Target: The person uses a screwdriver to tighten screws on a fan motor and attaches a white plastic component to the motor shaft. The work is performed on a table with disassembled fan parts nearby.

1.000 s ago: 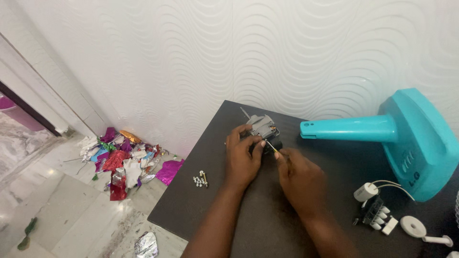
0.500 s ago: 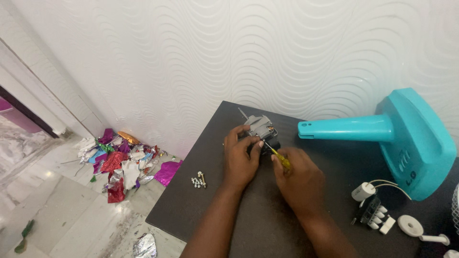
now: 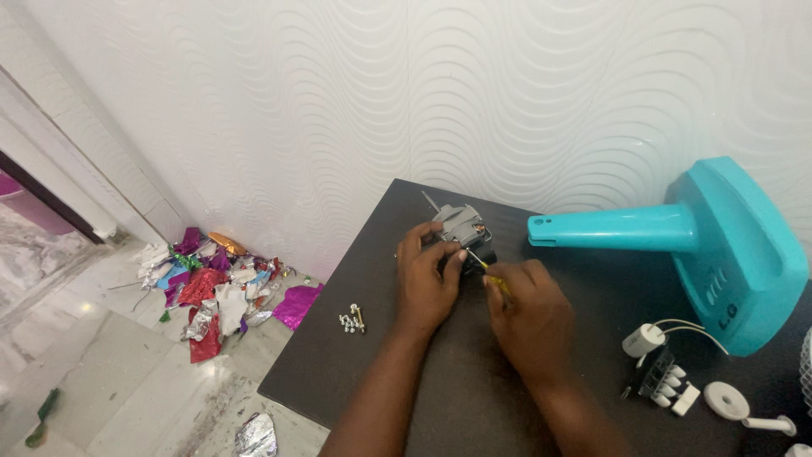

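A small grey motor-like part (image 3: 459,224) with a thin metal shaft lies near the back edge of a dark table (image 3: 440,398). My left hand (image 3: 425,279) grips this part from the near side and holds it down. My right hand (image 3: 529,317) is closed on a yellow-handled screwdriver (image 3: 491,275), whose thin tip reaches the right side of the grey part. Both forearms come in from the bottom of the head view.
A teal plastic fan stand (image 3: 694,241) lies on its side at the right. Several loose screws (image 3: 352,319) sit left of my left hand. A white switch block with wires (image 3: 660,372) and a white knob (image 3: 727,400) lie at the right front. Crumpled foil scraps (image 3: 216,283) litter the floor.
The view has shifted slightly. My right hand has drawn a little closer to the grey part with the screwdriver; my left hand keeps its hold.
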